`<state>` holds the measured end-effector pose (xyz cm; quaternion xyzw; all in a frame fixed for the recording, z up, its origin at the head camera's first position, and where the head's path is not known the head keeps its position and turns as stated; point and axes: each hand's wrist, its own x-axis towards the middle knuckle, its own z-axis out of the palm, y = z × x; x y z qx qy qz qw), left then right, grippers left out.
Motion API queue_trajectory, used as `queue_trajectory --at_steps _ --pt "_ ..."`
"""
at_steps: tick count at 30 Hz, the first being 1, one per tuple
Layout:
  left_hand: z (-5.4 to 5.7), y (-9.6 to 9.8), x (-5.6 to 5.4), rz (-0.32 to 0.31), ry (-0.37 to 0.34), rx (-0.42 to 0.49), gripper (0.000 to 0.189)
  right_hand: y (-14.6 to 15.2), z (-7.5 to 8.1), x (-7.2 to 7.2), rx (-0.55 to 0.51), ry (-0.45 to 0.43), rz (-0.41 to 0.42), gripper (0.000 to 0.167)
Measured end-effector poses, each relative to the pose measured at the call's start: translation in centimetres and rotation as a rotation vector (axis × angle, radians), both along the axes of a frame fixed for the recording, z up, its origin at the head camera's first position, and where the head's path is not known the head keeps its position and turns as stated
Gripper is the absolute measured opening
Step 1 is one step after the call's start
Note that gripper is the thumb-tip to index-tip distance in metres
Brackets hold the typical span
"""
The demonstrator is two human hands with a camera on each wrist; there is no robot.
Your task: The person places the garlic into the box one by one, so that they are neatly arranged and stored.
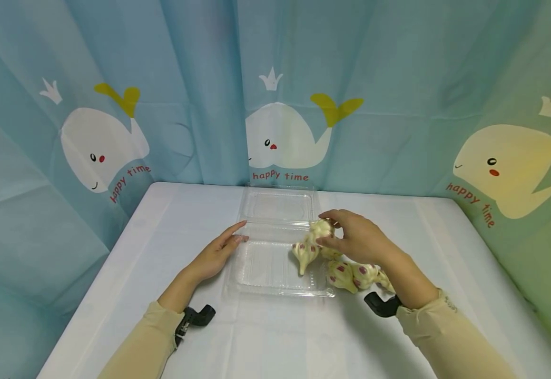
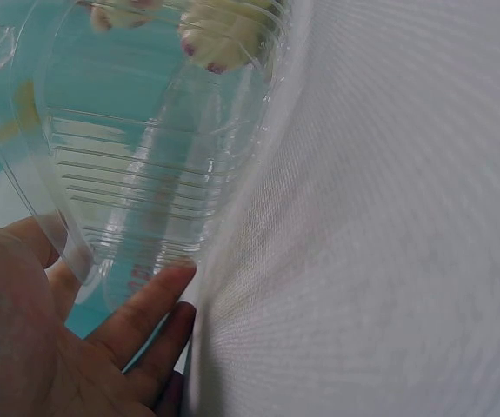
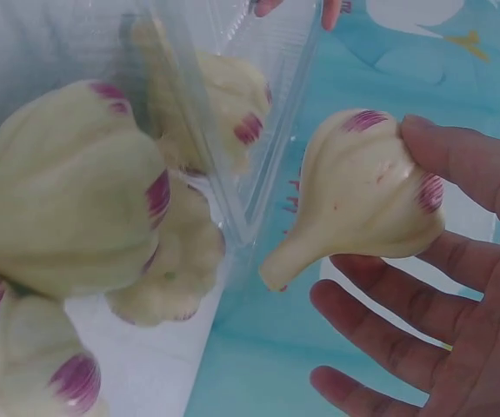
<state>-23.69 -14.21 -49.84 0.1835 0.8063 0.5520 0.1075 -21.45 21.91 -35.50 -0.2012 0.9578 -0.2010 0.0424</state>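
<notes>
A clear plastic box lies on the table with its hinged lid folded back. At its left side, my left hand holds the rim; in the left wrist view, the thumb lies over the edge and the other fingers meet the outer wall. Above the box's right side, my right hand pinches a cream garlic bulb with purple patches between thumb and fingers. Another garlic bulb sits inside the box. Several more, such as this garlic bulb, lie by its right side, under my right wrist.
The white-covered table ends at a blue curtain printed with whales. A black wrist mount sits under the left forearm, and another black mount under the right.
</notes>
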Motion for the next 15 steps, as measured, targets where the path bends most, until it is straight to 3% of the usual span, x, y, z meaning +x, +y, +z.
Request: queue_trajectory --at_steps 15 --pt "0.1 -0.1 0.0 -0.008 -0.001 -0.001 0.054 -2.3 0.0 -0.3 -0.002 0.001 0.028 0.052"
